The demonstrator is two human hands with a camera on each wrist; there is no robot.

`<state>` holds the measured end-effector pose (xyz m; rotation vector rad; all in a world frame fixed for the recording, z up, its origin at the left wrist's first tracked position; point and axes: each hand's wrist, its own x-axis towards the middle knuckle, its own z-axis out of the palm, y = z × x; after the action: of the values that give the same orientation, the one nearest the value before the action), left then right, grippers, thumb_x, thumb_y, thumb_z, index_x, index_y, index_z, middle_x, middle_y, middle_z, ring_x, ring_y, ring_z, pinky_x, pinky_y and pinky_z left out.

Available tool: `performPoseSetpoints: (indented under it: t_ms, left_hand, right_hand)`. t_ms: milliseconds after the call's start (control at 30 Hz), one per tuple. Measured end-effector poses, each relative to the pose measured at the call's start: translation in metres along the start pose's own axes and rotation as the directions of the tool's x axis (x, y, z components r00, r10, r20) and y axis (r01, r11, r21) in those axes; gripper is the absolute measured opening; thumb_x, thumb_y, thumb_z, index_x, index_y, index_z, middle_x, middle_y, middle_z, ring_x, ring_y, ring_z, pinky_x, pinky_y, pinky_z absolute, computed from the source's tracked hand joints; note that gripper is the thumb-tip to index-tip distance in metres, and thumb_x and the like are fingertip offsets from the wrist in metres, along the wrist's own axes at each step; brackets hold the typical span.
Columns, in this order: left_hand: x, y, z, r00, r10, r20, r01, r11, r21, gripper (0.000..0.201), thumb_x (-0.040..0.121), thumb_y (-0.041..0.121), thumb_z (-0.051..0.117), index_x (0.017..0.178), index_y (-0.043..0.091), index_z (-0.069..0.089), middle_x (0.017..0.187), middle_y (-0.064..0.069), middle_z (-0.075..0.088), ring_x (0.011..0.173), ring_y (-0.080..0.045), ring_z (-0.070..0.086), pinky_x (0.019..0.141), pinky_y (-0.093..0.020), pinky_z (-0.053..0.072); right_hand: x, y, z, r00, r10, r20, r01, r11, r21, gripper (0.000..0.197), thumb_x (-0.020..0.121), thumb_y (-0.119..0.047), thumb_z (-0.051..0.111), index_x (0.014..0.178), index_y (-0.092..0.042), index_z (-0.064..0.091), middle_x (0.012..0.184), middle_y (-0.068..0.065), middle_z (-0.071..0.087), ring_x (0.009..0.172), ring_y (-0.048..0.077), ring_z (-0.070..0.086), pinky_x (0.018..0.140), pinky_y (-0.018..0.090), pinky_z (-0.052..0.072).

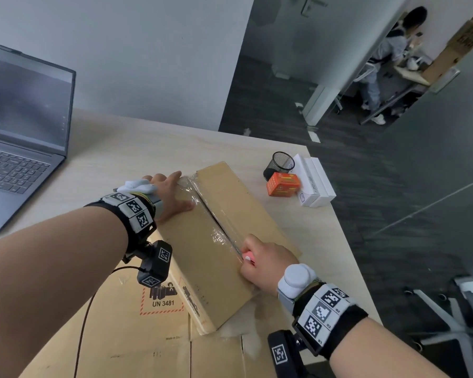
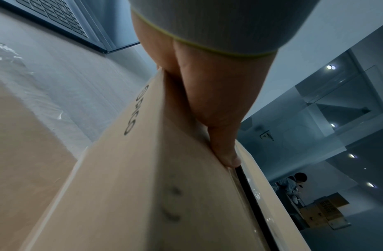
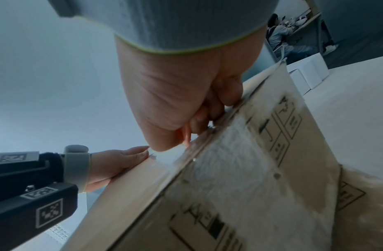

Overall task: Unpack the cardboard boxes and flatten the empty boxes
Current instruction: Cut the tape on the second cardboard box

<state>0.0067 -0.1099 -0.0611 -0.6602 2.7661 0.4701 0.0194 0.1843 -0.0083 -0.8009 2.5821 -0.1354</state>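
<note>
A long brown cardboard box lies across the table, its top seam covered with clear tape; the seam shows a dark slit along the middle. My left hand rests flat on the box's far left end, fingers straight, thumb by the seam. My right hand grips a small pink cutter at the near end of the seam, its blade in the tape. The box carries printed handling symbols on its end.
A flattened cardboard sheet marked UN 3481 lies under the box. An open laptop stands at the left. A black mesh cup, an orange box and white boxes sit near the table's right edge. A person sits in the far room.
</note>
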Motion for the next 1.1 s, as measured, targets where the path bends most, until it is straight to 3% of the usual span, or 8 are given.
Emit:
performPoseSetpoints:
  t_ms: [167, 267, 333, 433, 600, 800, 933, 1100]
  left_hand:
    - [-0.018, 0.011, 0.003, 0.993, -0.05, -0.106, 0.052, 0.999, 0.015, 0.084, 0.079, 0.08, 0.048, 0.149, 0.049, 0.013, 0.159, 0.003, 0.029, 0.147, -0.028, 0.024, 0.113, -0.057, 0.03]
    - [-0.047, 0.033, 0.012, 0.962, 0.007, -0.275, -0.002, 1.0, 0.02, 0.068, 0.092, 0.055, 0.051, 0.151, 0.045, 0.018, 0.161, 0.004, 0.027, 0.15, -0.024, 0.021, 0.114, -0.053, 0.026]
    - [-0.071, 0.059, 0.022, 0.947, 0.074, -0.313, -0.093, 0.995, -0.045, 0.06, 0.091, 0.039, 0.055, 0.148, 0.043, 0.034, 0.159, 0.005, 0.033, 0.148, -0.024, 0.025, 0.115, -0.051, 0.025]
    - [-0.106, 0.102, 0.046, 0.955, 0.182, -0.232, -0.203, 0.977, -0.066, 0.049, 0.088, 0.042, 0.051, 0.137, 0.043, 0.052, 0.155, 0.009, 0.04, 0.147, -0.022, 0.028, 0.114, -0.047, 0.024]
    - [-0.125, 0.122, 0.067, 0.981, 0.179, -0.071, -0.181, 0.983, -0.018, 0.049, 0.098, 0.05, 0.037, 0.148, 0.049, 0.036, 0.169, 0.005, 0.014, 0.156, -0.023, 0.001, 0.119, -0.052, 0.003]
    - [-0.129, 0.122, 0.079, 0.98, 0.165, -0.108, -0.163, 0.986, 0.028, 0.051, 0.1, 0.046, 0.04, 0.149, 0.05, 0.029, 0.17, 0.005, 0.009, 0.157, -0.024, -0.001, 0.121, -0.055, 0.001]
    - [-0.13, 0.12, 0.081, 0.977, 0.158, -0.146, -0.155, 0.987, 0.028, 0.051, 0.101, 0.047, 0.043, 0.149, 0.05, 0.029, 0.17, 0.006, 0.009, 0.157, -0.024, 0.001, 0.121, -0.054, 0.002]
    - [-0.142, 0.125, 0.072, 0.983, 0.137, -0.126, -0.145, 0.987, -0.062, 0.046, 0.101, 0.044, 0.047, 0.147, 0.046, 0.04, 0.168, 0.008, 0.017, 0.156, -0.024, 0.009, 0.123, -0.048, 0.004]
  right_hand:
    - [-0.015, 0.013, 0.005, 1.0, -0.009, 0.011, 0.009, 1.0, 0.02, 0.015, 0.089, -0.029, 0.048, 0.104, -0.029, 0.046, 0.095, -0.003, 0.067, 0.078, 0.031, 0.056, 0.066, 0.032, 0.046]
    - [-0.021, 0.02, 0.01, 0.999, -0.035, 0.011, 0.034, 0.999, 0.035, 0.009, 0.09, -0.029, 0.045, 0.096, -0.031, 0.039, 0.095, -0.002, 0.067, 0.076, 0.032, 0.057, 0.065, 0.034, 0.047]
    - [-0.022, 0.021, 0.011, 0.998, -0.059, -0.007, 0.059, 0.998, 0.03, 0.008, 0.092, -0.029, 0.044, 0.094, -0.03, 0.036, 0.09, -0.001, 0.065, 0.074, 0.034, 0.056, 0.063, 0.035, 0.046]
    - [-0.021, 0.022, 0.009, 0.996, -0.093, -0.016, 0.094, 0.995, 0.031, 0.008, 0.094, -0.029, 0.044, 0.095, -0.026, 0.037, 0.08, 0.003, 0.057, 0.07, 0.035, 0.053, 0.057, 0.035, 0.04]
    - [-0.027, 0.024, 0.008, 0.992, -0.126, -0.018, 0.126, 0.991, 0.033, 0.012, 0.093, -0.03, 0.045, 0.099, -0.023, 0.038, 0.083, 0.008, 0.061, 0.07, 0.036, 0.053, 0.056, 0.036, 0.039]
    - [-0.05, 0.039, 0.016, 0.99, -0.137, -0.017, 0.138, 0.989, 0.056, 0.012, 0.093, -0.032, 0.046, 0.101, -0.023, 0.041, 0.092, 0.006, 0.067, 0.075, 0.035, 0.057, 0.062, 0.036, 0.045]
    - [-0.063, 0.05, 0.025, 0.981, -0.176, -0.075, 0.184, 0.977, 0.108, 0.008, 0.094, -0.028, 0.044, 0.098, -0.025, 0.038, 0.074, 0.0, 0.055, 0.07, 0.034, 0.052, 0.059, 0.036, 0.041]
    - [-0.082, 0.07, 0.04, 0.978, -0.148, -0.149, 0.195, 0.903, 0.382, 0.011, 0.095, -0.027, 0.048, 0.105, -0.03, 0.047, 0.074, -0.011, 0.055, 0.074, 0.025, 0.056, 0.065, 0.036, 0.047]
